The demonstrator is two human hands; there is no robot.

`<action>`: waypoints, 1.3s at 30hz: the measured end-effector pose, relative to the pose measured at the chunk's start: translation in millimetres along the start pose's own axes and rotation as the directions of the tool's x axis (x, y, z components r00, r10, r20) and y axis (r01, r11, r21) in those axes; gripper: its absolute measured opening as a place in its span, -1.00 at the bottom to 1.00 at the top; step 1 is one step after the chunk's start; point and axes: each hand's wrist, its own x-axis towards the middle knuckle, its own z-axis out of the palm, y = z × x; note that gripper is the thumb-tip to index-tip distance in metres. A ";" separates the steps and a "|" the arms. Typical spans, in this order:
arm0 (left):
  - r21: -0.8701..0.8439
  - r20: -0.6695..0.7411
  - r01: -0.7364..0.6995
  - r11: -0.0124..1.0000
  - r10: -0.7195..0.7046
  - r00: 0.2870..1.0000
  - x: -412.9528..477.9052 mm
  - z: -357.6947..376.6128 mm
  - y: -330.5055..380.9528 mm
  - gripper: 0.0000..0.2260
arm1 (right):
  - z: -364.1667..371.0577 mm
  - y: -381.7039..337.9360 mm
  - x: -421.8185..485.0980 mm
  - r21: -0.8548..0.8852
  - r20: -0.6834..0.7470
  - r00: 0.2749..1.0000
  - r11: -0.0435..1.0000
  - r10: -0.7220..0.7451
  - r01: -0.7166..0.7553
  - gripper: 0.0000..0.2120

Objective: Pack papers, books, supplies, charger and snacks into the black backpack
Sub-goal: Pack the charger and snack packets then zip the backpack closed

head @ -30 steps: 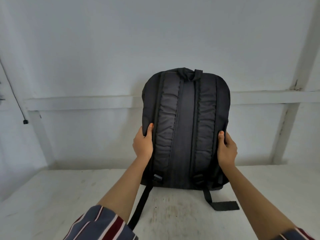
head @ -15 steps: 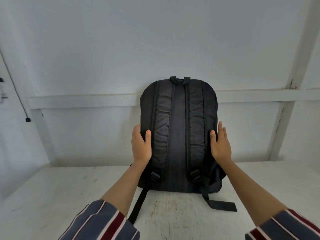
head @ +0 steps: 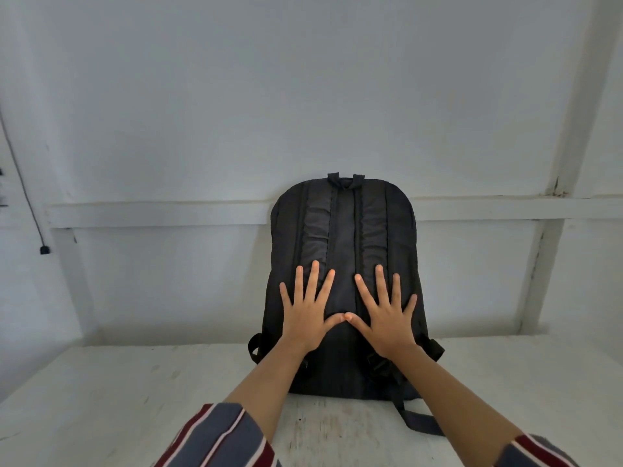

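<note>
Backpack [head: 342, 237] front out of sight

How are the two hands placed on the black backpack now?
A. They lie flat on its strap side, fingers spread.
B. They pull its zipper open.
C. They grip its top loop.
A: the left hand and the right hand lie flat with spread fingers on the black backpack, thumb tips meeting.

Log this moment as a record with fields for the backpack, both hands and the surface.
backpack: black, standing on the white table, strap side toward the camera
left hand: flat on the back panel, fingers spread
right hand: flat beside it, fingers spread, thumb tips touching
loose strap: lies on the table by the right forearm
items to pack: none in view
</note>
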 end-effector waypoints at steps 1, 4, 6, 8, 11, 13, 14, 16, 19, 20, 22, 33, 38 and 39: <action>0.003 0.021 -0.011 1.000 0.011 1.000 -4.3 -0.5 -1.0 -0.25 | -1.0 0.9 -3.3 0.020 -0.008 1.000 0.999 -0.027 0.027 -0.28; -0.074 -0.011 -0.099 0.992 0.098 0.995 -42.9 13.0 -8.2 -0.27 | -1.3 8.9 -25.1 0.053 -0.070 0.996 0.997 -0.058 0.062 -0.24; -0.075 -0.057 -0.172 0.982 0.168 0.984 -81.4 29.8 -15.6 -0.25 | 7.6 17.5 -51.9 0.046 -0.070 0.996 0.997 -0.057 0.060 -0.19; -0.033 -0.055 -0.236 0.971 0.234 0.971 -107.9 43.6 -24.4 -0.24 | 21.3 24.8 -78.4 -0.014 -0.036 0.994 0.995 -0.101 0.100 -0.11; 0.036 -0.031 -0.262 0.964 0.263 0.964 -109.9 51.1 -29.5 -0.18 | 26.9 31.2 -91.1 -0.104 0.049 0.991 0.986 -0.123 0.127 -0.05; 0.069 0.009 -0.254 0.965 0.254 0.967 -104.1 49.4 -28.5 -0.09 | 23.5 30.6 -86.3 -0.125 0.101 0.990 0.986 -0.102 0.114 -0.04; 0.074 0.029 -0.248 0.966 0.247 0.969 -102.5 48.9 -28.0 -0.04 | 22.4 29.5 -84.0 -0.133 0.125 0.988 0.985 -0.093 0.110 -0.02; 0.078 0.042 -0.238 0.968 0.236 0.971 -100.7 49.5 -27.0 0.03 | 22.9 29.1 -81.4 -0.135 0.168 0.982 0.985 -0.081 0.105 0.04; 0.059 0.057 -0.222 0.973 0.219 0.974 -96.1 47.7 -23.7 0.09 | 23.3 30.0 -77.3 -0.128 0.188 0.979 0.987 -0.074 0.099 0.11; 0.048 0.062 -0.216 0.975 0.213 0.975 -94.7 47.2 -22.7 0.10 | 22.6 29.9 -75.9 -0.123 0.188 0.979 0.987 -0.078 0.103 0.12; 0.038 0.079 -0.215 0.976 0.211 0.974 -94.3 45.9 -22.4 0.08 | 20.4 28.9 -74.5 -0.119 0.194 0.977 0.986 -0.089 0.113 0.12; 0.014 0.193 -0.246 0.969 0.238 0.952 -88.7 12.8 -30.3 -0.39 | -2.3 27.4 -77.9 -0.107 0.215 0.974 0.990 -0.064 0.089 -0.31; -0.076 0.237 -0.239 0.968 0.251 0.939 -81.8 -5.4 -31.3 -0.27 | -24.4 19.0 -68.5 -0.059 0.201 0.976 0.994 -0.080 0.094 -0.32; -0.094 0.216 -0.179 0.979 0.196 0.957 -81.6 -9.6 -28.7 -0.25 | -28.2 15.8 -69.0 -0.032 0.190 0.981 0.998 -0.038 0.045 -0.25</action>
